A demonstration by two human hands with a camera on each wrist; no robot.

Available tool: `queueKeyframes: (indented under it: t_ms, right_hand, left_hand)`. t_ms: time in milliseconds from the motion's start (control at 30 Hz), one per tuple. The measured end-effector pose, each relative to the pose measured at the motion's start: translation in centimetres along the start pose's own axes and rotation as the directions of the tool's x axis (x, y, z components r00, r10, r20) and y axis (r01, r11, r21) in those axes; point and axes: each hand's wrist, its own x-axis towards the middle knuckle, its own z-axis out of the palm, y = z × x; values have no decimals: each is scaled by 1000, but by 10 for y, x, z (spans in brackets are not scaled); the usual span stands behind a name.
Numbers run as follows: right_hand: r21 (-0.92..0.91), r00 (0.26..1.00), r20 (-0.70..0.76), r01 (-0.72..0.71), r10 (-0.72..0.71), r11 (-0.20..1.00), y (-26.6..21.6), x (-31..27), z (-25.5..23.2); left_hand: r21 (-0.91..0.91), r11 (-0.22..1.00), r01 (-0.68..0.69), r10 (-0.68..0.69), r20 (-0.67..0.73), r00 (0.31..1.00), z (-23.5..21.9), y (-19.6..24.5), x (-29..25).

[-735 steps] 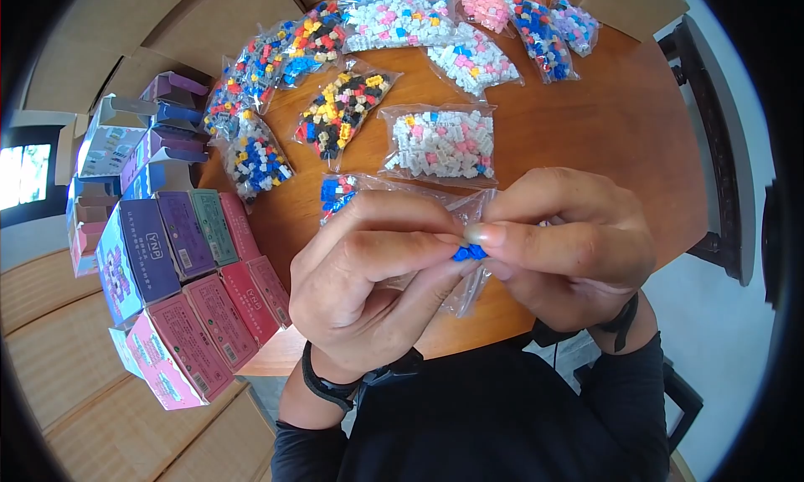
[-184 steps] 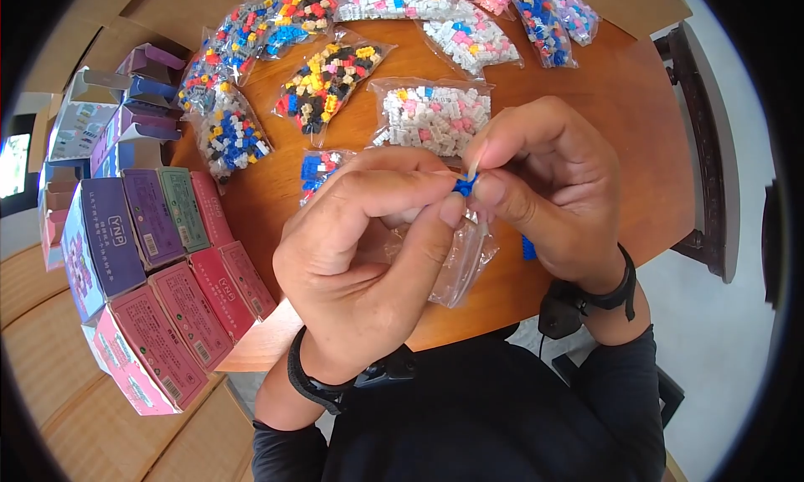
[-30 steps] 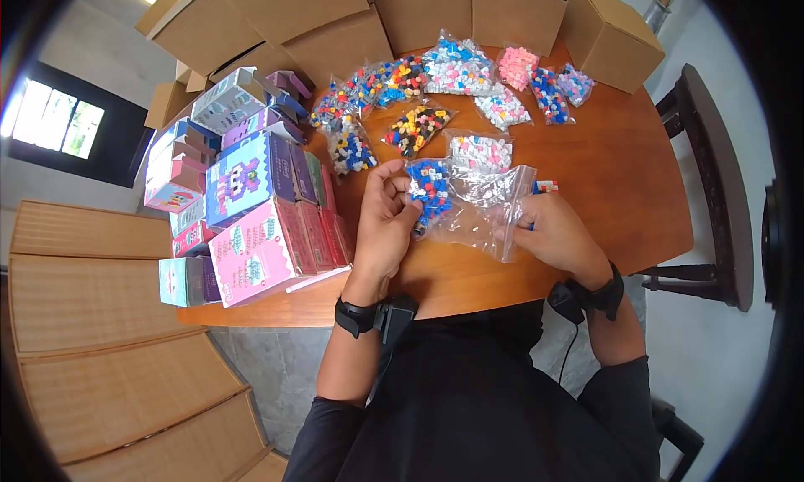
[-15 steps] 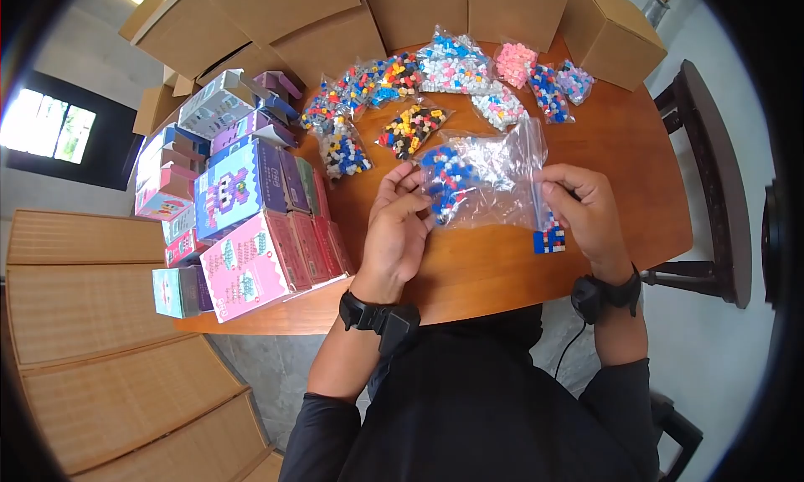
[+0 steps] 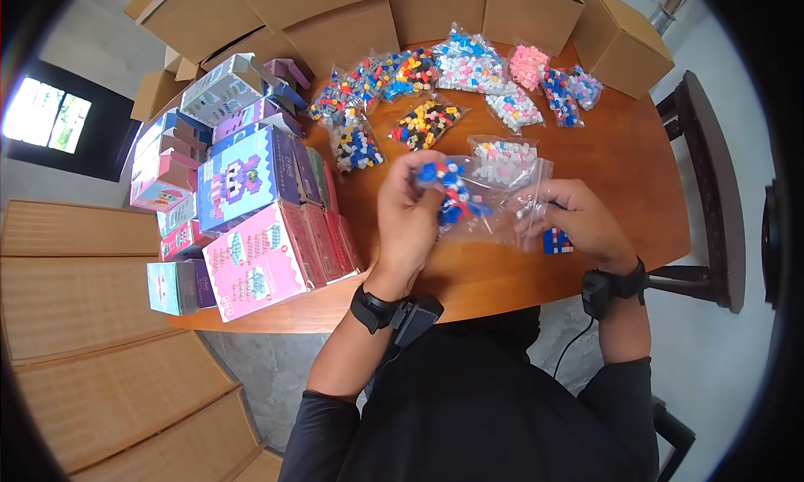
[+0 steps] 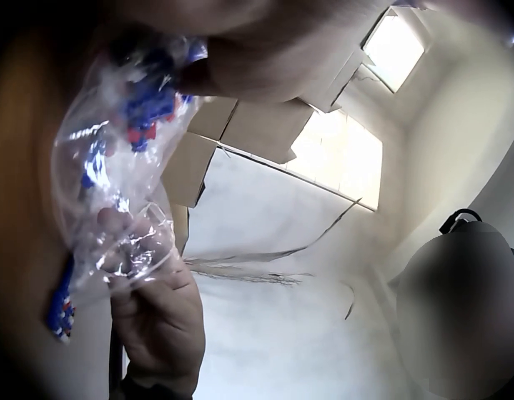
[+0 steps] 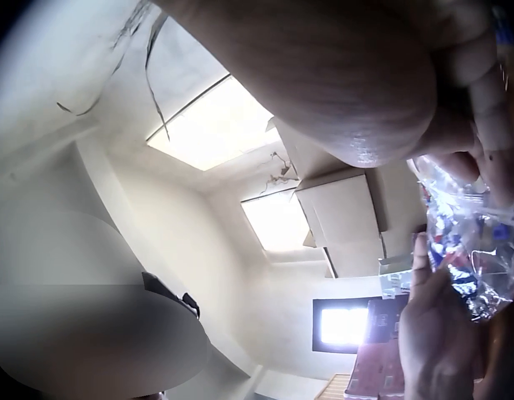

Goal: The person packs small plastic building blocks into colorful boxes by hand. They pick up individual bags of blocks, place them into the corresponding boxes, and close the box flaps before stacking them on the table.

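Observation:
A clear zip bag [image 5: 494,199] of blue, red and white building bricks [image 5: 456,199] is held up over the table between both hands. My left hand [image 5: 409,218] grips its brick-filled end, thumb on the near side. At the other end, my right hand [image 5: 582,222] holds the bag by its mouth; some of its fingers show through the plastic. In the left wrist view the bag [image 6: 115,183] hangs between the hands, with the right hand [image 6: 161,321] below. A small brick build [image 5: 557,241], blue with red and white pieces, lies on the table beneath the right hand.
Bags of mixed bricks [image 5: 427,123] and a bag of white and pink bricks [image 5: 504,159] lie beyond the hands. Pink and purple toy boxes [image 5: 255,260] are stacked at left. Cardboard boxes [image 5: 339,46] line the table's [image 5: 620,197] back; a dark chair [image 5: 708,189] stands at right.
The bag tilted up and flat a half second ago, then came lower as the right hand moved from pinching its edge to inside its mouth. The left hand shifted slightly right, thumb now over the bricks.

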Motion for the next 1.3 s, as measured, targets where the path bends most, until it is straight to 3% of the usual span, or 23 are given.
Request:
queueKeyframes:
  t_ms: [167, 200, 267, 300, 367, 467, 500, 567, 667, 767, 867, 1000, 1100, 1200, 1300]
  right_hand:
    - [97, 997, 50, -63, 58, 993, 5, 11, 9]
    - [114, 995, 67, -75, 67, 991, 4, 12, 12]
    - [-36, 999, 49, 19, -17, 999, 10, 20, 13]
    - [-110, 997, 44, 65, -61, 992, 12, 24, 13]
    - [-120, 1000, 28, 2, 2, 993, 9, 30, 10]
    - [-191, 996, -41, -87, 80, 978, 8, 34, 6]
    - [-224, 992, -72, -116, 103, 968, 9, 35, 5]
    - [-371, 998, -54, 11, -34, 928, 11, 35, 5]
    - [-431, 991, 27, 133, -134, 893, 17, 34, 3]
    - [-422, 984, 39, 173, -173, 890, 23, 34, 3]
    - [-334, 995, 27, 103, -100, 937, 20, 38, 6]
    - [-178, 1000, -2, 1, -2, 984, 23, 39, 11]
    - [-239, 988, 70, 148, -135, 960, 30, 38, 11]
    - [-487, 912, 128, 401, -391, 776, 36, 37, 9]
    - [-605, 973, 110, 228, -204, 762, 22, 31, 9]
  left_hand:
    - [-137, 990, 17, -26, -63, 998, -5, 7, 3]
    - [-73, 997, 13, -19, -81, 997, -6, 3, 5]
    - [59, 998, 8, -1, -115, 993, -8, -9, 11]
    - [244, 969, -19, 40, -82, 996, -10, -14, 11]
    - [579, 811, -82, 98, 5, 995, -13, -16, 13]
    - [732, 668, -135, 123, 70, 990, -4, 2, 6]
    - [746, 647, -161, 146, 85, 986, -5, 2, 6]
    - [771, 601, -210, 191, 117, 975, -6, 1, 6]
    - [702, 692, -166, 150, 85, 985, -11, -6, 10]
    - [331, 943, 34, -27, -27, 999, -16, -16, 13]
    - [222, 975, -31, 38, -25, 999, -15, -11, 14]
    - [461, 879, -124, 139, 0, 990, -18, -20, 13]
    - [467, 883, -41, 66, -37, 997, -17, -15, 11]
    - [518, 852, -74, 90, -6, 996, -21, -19, 12]
    - [582, 804, -123, 128, 33, 991, -21, -17, 11]
